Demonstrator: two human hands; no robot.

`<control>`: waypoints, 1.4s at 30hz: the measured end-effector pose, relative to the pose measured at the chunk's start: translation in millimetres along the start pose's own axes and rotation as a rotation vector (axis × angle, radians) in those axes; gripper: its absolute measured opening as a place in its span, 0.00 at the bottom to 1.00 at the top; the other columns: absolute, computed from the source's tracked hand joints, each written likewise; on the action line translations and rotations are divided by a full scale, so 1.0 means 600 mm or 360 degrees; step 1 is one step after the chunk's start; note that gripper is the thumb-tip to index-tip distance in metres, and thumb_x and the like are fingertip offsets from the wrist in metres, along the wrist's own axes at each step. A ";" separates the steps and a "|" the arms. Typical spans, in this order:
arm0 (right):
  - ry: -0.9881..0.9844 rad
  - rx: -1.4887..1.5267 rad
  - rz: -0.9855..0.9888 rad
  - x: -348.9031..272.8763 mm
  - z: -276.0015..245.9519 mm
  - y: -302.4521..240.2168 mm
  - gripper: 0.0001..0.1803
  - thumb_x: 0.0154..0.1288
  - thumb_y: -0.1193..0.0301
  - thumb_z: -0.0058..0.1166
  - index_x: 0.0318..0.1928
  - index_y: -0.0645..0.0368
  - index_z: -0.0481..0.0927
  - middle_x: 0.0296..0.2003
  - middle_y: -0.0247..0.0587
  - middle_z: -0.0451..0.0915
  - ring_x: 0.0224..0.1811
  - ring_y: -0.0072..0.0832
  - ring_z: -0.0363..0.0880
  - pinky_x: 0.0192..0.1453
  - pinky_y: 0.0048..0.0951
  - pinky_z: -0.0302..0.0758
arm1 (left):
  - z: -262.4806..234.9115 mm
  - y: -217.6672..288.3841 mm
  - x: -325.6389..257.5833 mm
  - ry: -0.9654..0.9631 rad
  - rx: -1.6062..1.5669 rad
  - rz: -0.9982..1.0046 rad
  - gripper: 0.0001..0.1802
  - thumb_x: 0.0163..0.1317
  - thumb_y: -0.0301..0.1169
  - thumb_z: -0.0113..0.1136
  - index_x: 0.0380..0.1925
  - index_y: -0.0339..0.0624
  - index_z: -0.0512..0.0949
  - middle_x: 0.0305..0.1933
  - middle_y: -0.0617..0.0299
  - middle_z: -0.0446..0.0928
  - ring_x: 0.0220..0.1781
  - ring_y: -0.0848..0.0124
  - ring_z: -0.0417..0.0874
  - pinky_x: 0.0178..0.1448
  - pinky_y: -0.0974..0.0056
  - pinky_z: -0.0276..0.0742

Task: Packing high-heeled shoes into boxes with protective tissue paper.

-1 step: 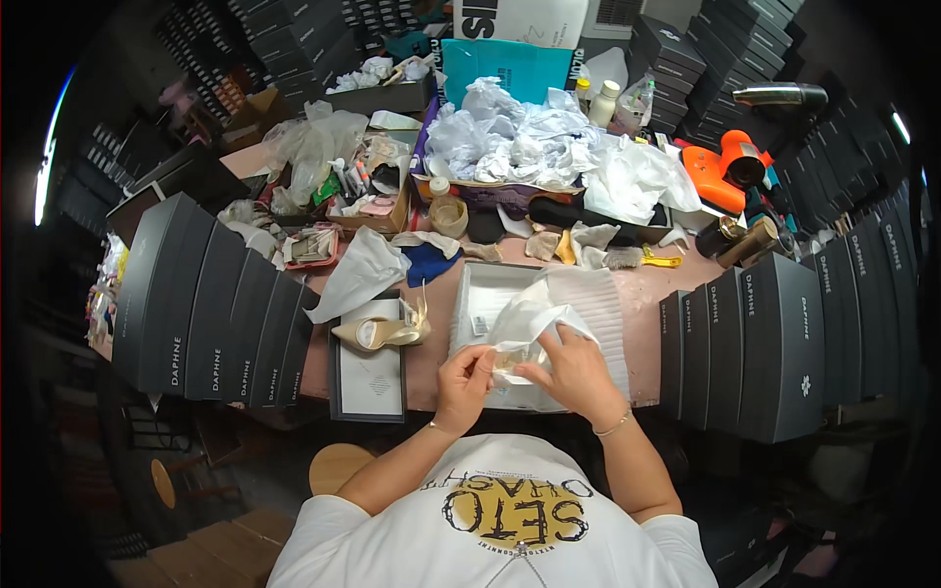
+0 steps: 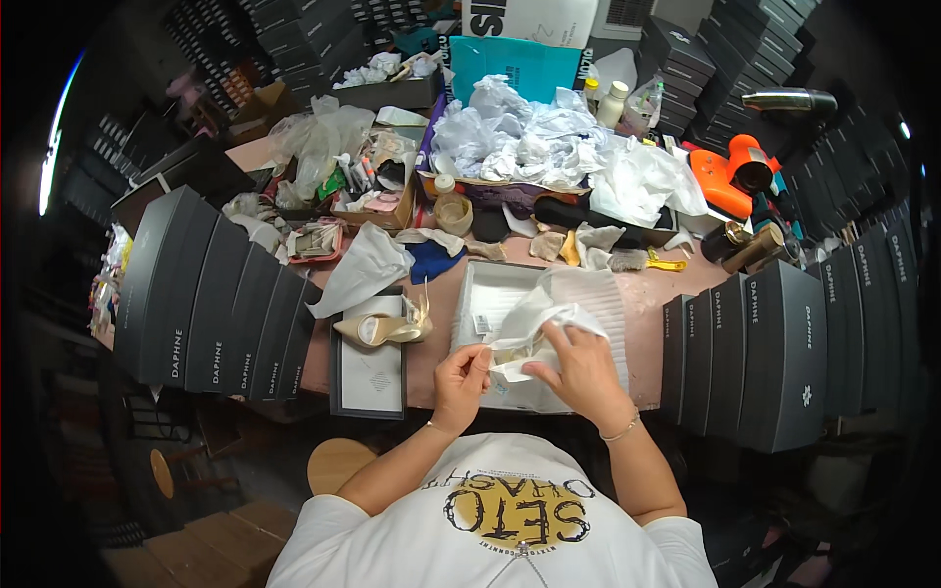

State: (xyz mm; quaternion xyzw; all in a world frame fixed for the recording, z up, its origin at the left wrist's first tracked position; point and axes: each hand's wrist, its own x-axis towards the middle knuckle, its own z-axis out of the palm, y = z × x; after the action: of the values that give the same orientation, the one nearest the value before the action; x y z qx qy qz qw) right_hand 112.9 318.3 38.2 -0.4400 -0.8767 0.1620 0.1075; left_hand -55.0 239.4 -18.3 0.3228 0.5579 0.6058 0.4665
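Observation:
A sheet of white tissue paper [image 2: 542, 319] is bunched around something beige, only partly visible, above an open shoe box [image 2: 480, 286]. My left hand [image 2: 460, 388] pinches the paper's near left edge between thumb and fingers. From the right, my right hand [image 2: 586, 376] curls over the paper, with fingertips on top and the thumb at its near side. What lies inside is mostly covered. Left of my left hand, a beige high-heeled shoe [image 2: 380, 329] rests on its side across a dark-rimmed box part [image 2: 374, 380].
Stacked dark shoe boxes [image 2: 167, 294] flank the left side, and more boxes [image 2: 774, 353] flank the right. Crumpled paper [image 2: 520, 132] fills a purple-edged box at the back. A yellow-handled brush [image 2: 662, 263], an orange tool [image 2: 720, 181] and bottles [image 2: 613, 103] stand or lie beyond.
My right hand has shifted slightly, its fingers moving over the tissue paper. The paper's folds have changed and the whole view has moved a little. My left hand keeps its pinch.

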 end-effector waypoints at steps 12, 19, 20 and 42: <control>-0.0783 0.0445 -0.0006 0.012 0.025 0.090 0.50 0.50 0.52 0.65 0.69 0.54 0.53 0.61 0.62 0.59 0.58 0.60 0.66 0.56 0.46 0.70 | 0.003 -0.005 -0.024 0.0198 0.0276 0.0128 0.09 0.65 0.30 0.55 0.36 0.32 0.78 0.27 0.68 0.72 0.22 0.83 0.70 0.25 0.77 0.65; -0.0155 0.0747 0.0170 -0.039 0.098 0.060 0.38 0.55 0.75 0.58 0.66 0.56 0.59 0.48 0.60 0.75 0.44 0.50 0.78 0.47 0.38 0.74 | -0.039 0.015 -0.002 0.0071 0.0322 0.0098 0.10 0.65 0.30 0.56 0.36 0.33 0.79 0.27 0.67 0.72 0.23 0.83 0.70 0.25 0.76 0.66; 0.0082 0.0844 0.0075 -0.031 0.102 0.051 0.38 0.52 0.83 0.53 0.66 0.54 0.61 0.37 0.56 0.78 0.37 0.47 0.78 0.43 0.38 0.74 | -0.043 0.016 0.002 0.0069 0.0316 0.0087 0.10 0.65 0.30 0.56 0.36 0.33 0.79 0.27 0.67 0.73 0.23 0.82 0.70 0.25 0.76 0.66; -0.0707 0.3039 0.0690 -0.063 0.123 0.004 0.12 0.67 0.68 0.53 0.43 0.64 0.76 0.43 0.40 0.79 0.42 0.29 0.78 0.47 0.32 0.76 | -0.097 -0.006 0.032 -0.0512 -0.1375 -0.1183 0.36 0.55 0.45 0.56 0.60 0.34 0.62 0.55 0.50 0.73 0.55 0.61 0.77 0.59 0.57 0.73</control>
State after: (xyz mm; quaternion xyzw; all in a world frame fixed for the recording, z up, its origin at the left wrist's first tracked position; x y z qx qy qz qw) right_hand 112.4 275.2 -32.6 -0.2796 -0.2806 0.8920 0.2176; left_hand -114.2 235.0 -34.4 -0.0258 0.2587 0.5174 0.8153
